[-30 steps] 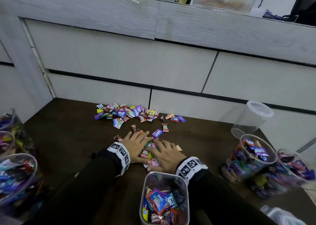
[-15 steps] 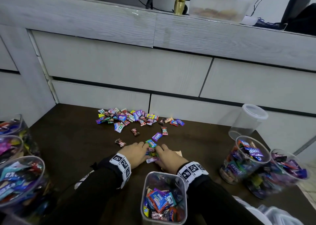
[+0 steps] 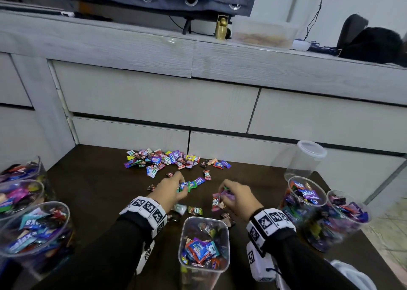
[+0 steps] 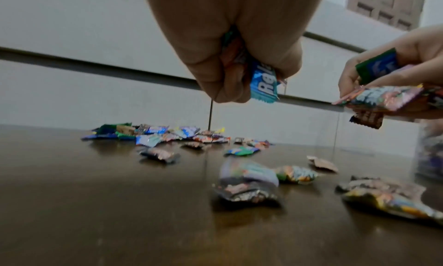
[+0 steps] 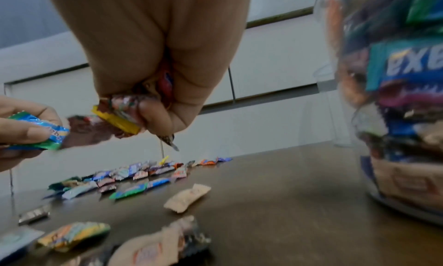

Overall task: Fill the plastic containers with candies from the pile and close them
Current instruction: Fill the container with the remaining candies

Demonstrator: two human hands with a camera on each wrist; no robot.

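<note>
A pile of wrapped candies (image 3: 167,160) lies at the back of the dark table (image 3: 92,186). My left hand (image 3: 170,189) is raised off the table and grips a bunch of candies (image 4: 262,82), a blue one sticking out. My right hand (image 3: 234,198) grips another bunch (image 5: 120,116), pink and purple wrappers showing. An open square plastic container (image 3: 203,244), partly filled, stands right in front of me between both wrists. Loose candies (image 3: 195,210) lie between the hands and the container.
Three filled open containers (image 3: 33,230) stand at the left table edge. On the right stand two filled open containers (image 3: 306,198) and an empty clear container (image 3: 305,158) tipped against the drawers. White drawer fronts (image 3: 154,100) rise behind the table.
Both hands, flat on the candies a second ago, have curled round handfuls and lifted off the table, moving apart. Some candies stayed on the table beneath them.
</note>
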